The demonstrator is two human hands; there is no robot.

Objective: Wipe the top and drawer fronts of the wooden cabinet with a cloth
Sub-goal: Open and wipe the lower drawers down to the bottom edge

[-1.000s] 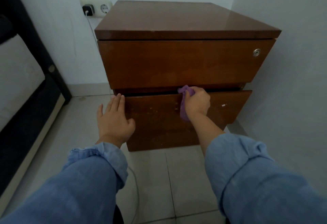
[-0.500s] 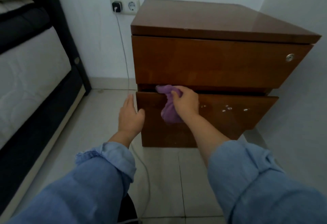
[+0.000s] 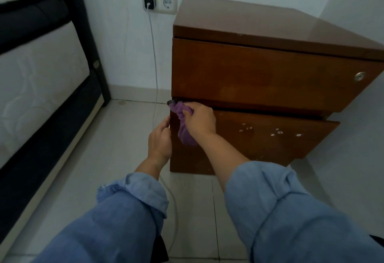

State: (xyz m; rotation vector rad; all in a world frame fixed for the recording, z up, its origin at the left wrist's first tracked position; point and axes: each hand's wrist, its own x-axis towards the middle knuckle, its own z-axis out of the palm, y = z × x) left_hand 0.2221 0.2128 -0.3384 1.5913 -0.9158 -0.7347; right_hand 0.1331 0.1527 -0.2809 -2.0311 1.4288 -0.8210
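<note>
Purple cloth [image 3: 184, 124] bunched in your right hand [image 3: 199, 120], pressed on the lower drawer's [image 3: 259, 142] top left corner. Your left hand [image 3: 160, 140], just beside it, pinches that drawer's left edge.

I read this as a home bedroom: a mattress [image 3: 37, 79] on a dark bed frame [image 3: 91, 40] left of my hands, a wall socket [image 3: 159, 2], and tiled floor [image 3: 116, 148] below.
</note>
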